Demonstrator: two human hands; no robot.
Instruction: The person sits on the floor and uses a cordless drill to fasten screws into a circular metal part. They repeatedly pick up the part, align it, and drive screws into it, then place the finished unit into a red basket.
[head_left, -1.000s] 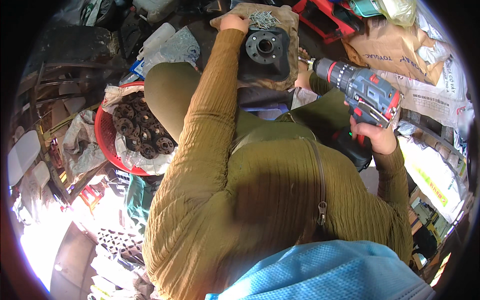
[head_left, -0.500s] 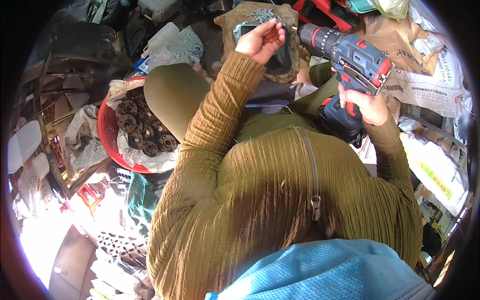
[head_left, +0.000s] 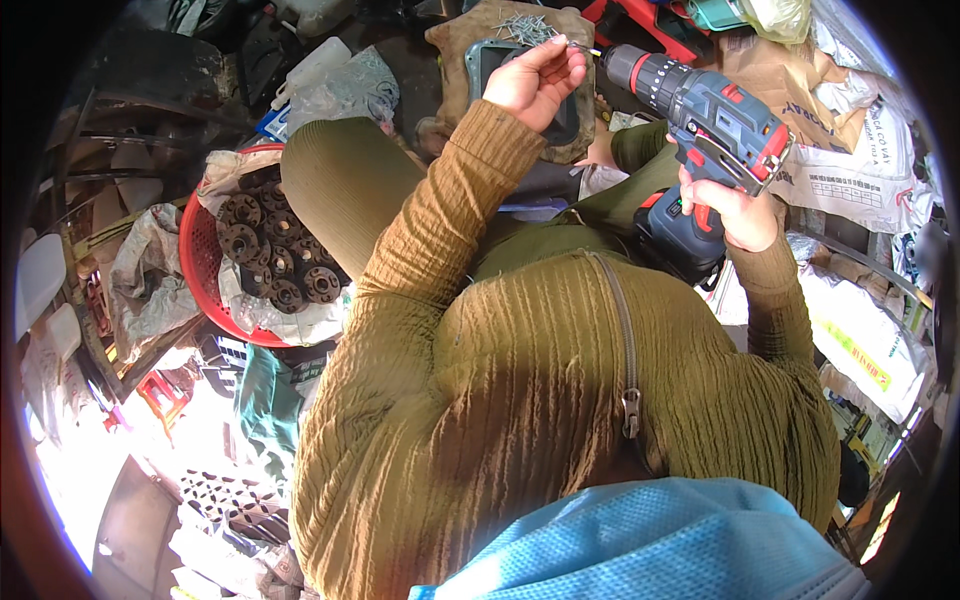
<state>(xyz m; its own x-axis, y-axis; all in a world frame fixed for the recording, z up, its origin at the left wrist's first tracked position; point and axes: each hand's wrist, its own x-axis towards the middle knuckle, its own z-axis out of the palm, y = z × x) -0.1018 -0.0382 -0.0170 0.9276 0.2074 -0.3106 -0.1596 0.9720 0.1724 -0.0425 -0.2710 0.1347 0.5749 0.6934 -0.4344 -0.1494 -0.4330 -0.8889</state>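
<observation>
- Red basket (head_left: 190,262) stands at left, with dark round metal parts (head_left: 278,250) inside.
- Brown pad (head_left: 449,62) carries a heap of thin metal fasteners (head_left: 524,27) and a dark part with pale rim (head_left: 488,62).
- Left grip (head_left: 535,85) is over this pad: thumb and finger pinch a small piece (head_left: 568,43) — too small to tell its kind — near the bit (head_left: 593,51).
- Grey-and-red drill (head_left: 725,120) points leftward; right grip (head_left: 735,210) is wrapped around its handle.

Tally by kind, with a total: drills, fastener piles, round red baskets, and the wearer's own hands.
Drill: 1
Fastener pile: 1
Round red basket: 1
Hands: 2 (left hand, right hand)
Total: 5
</observation>
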